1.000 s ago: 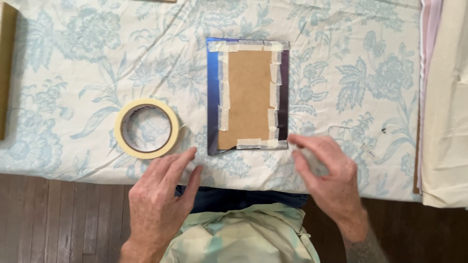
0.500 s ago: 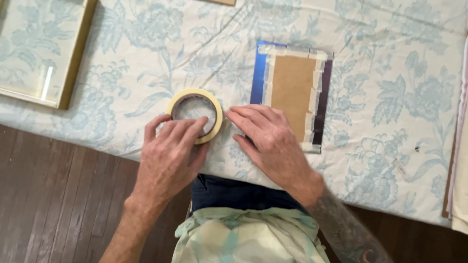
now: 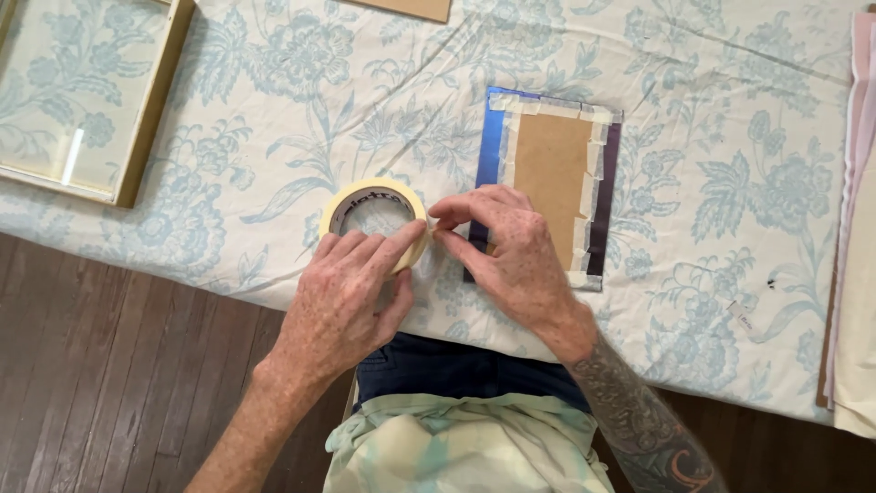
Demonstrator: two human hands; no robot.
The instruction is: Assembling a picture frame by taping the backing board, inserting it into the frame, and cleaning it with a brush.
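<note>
Hands together at cream-coloured round masking-tape roll (image 3: 374, 215) near table edge: left hand (image 3: 351, 297) clamped on rim, right hand (image 3: 511, 251) pinching at tape end. Could tear short or stick back if pulled crooked. Beside: brown card taped on blue-purple sheet (image 3: 552, 187). Underneath: pale blue floral tablecloth (image 3: 274, 119); dark plank floor (image 3: 100, 365) below.
</note>
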